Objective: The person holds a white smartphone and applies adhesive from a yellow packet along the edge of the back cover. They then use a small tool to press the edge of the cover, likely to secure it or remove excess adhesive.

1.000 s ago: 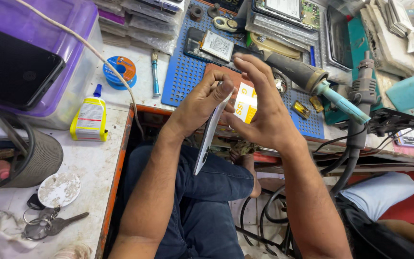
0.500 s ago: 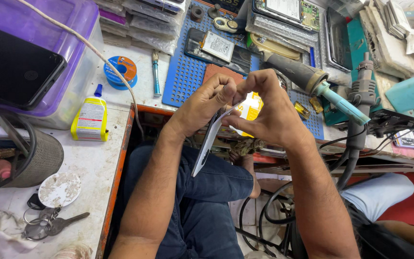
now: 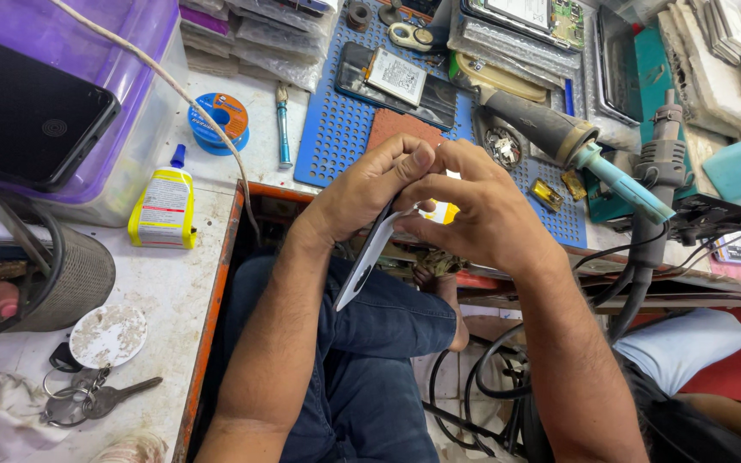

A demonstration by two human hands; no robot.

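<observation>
One thin, flat phone panel (image 3: pixel 369 257), dark face, pale edge, tilted: pinched at its top between your left hand (image 3: pixel 369 190) and right hand (image 3: pixel 478 214), held together.

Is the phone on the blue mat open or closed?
Open: the phone lies on the mat with its back off, the pale battery and dark inner parts showing.

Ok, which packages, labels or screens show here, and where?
Glue bottle: left bench, yellow, white label, blue cap.
Solder spool: beside it, blue, orange label.
Dark screen: on purple box.
Opened phone: blue mat, white battery label.
Thin panel: in both hands.
</observation>
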